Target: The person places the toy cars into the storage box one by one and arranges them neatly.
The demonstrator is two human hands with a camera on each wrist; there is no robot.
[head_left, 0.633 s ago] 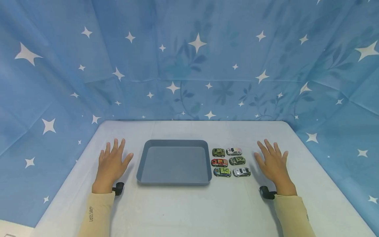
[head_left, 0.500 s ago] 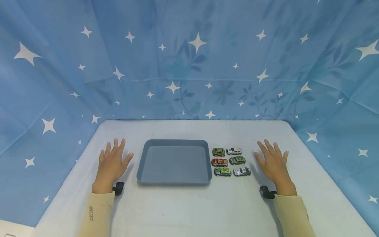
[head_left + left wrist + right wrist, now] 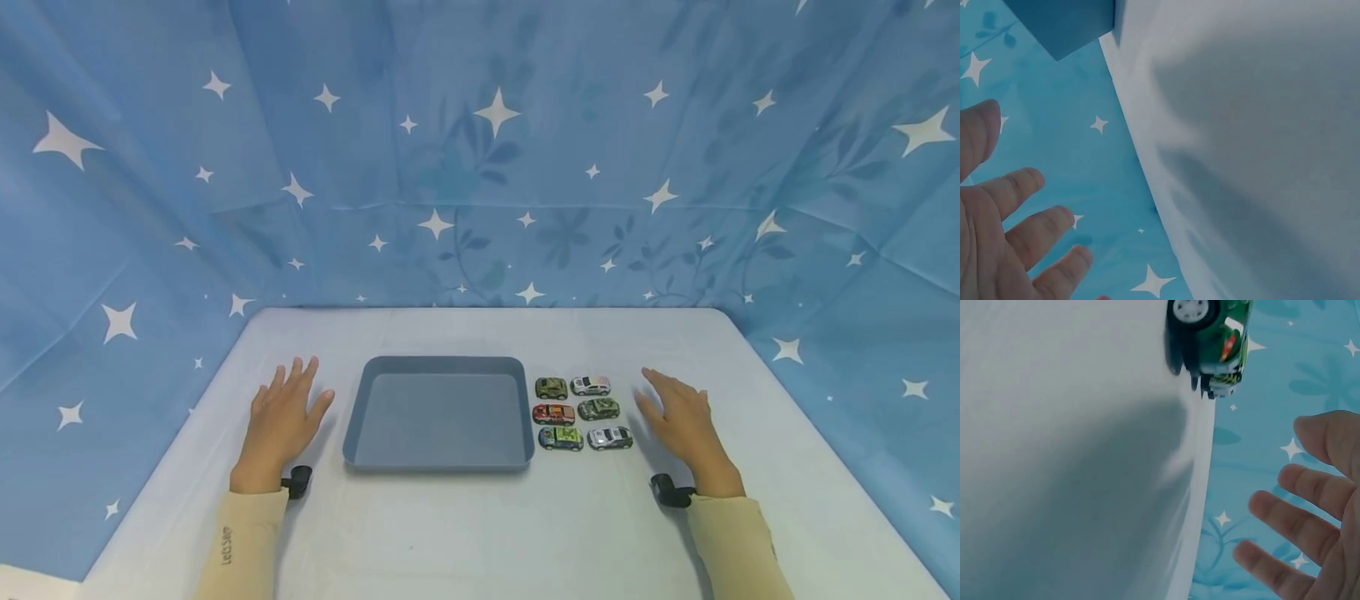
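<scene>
Head view shows six cars (image 3: 596,409) between the tray (image 3: 442,421) and the right hand (image 3: 681,421). The left hand (image 3: 281,425) is left of the tray; both hands are released.

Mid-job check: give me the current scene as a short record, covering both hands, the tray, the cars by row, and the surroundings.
Left hand: left of the tray, fingers spread, holding nothing
Right hand: right of all six cars, holding nothing
Tray: grey-blue, between left hand and cars; no car inside
Far row: olive car, white car
Middle row: red car, dark green car
Near row: lime car, silver car
Surface: white table
Backdrop: blue curtain with white stars
</scene>
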